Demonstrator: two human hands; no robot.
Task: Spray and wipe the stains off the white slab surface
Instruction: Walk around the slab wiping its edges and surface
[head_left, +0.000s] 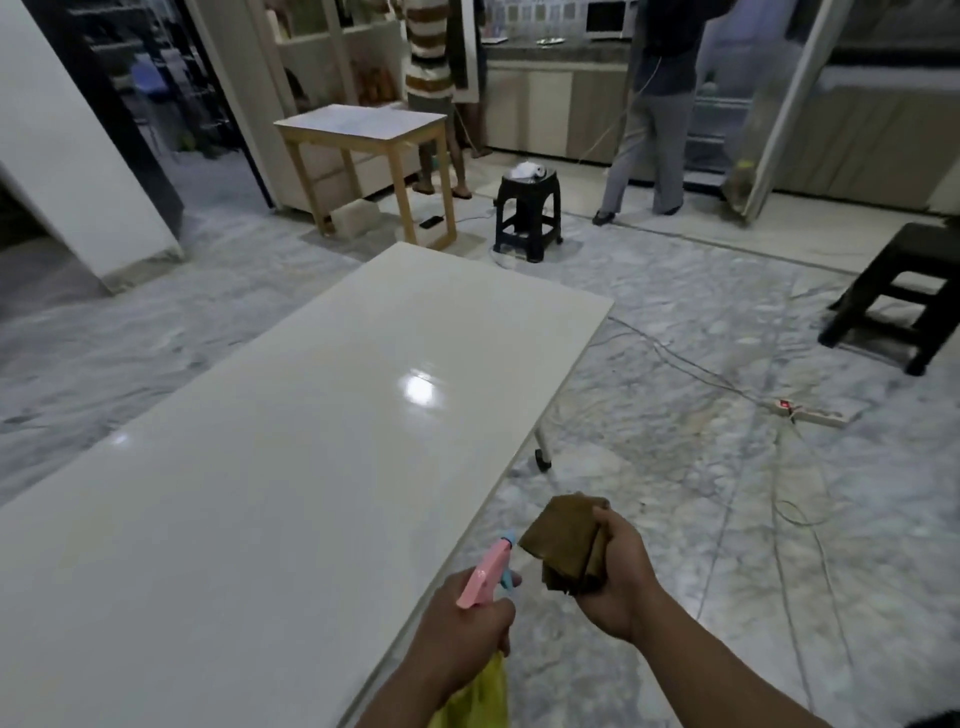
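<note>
The glossy white slab (291, 431) fills the left and middle of the head view, stretching away from me on a wheeled frame. A ceiling light glares off its far half; no stain stands out on it. My left hand (462, 618) grips a spray bottle (485, 571) with a pink head, blue nozzle and yellow body, its nozzle aimed up-left over the slab's near right edge. My right hand (615, 577) holds a folded brown cloth (563, 540) just off that edge, above the floor.
Marble floor to the right carries loose cables and a power strip (810, 413). A black stool (527, 215) and a small wooden table (363, 140) stand beyond the slab. Another dark stool (904, 291) is at far right. Two people (654, 104) stand at the kitchen counter.
</note>
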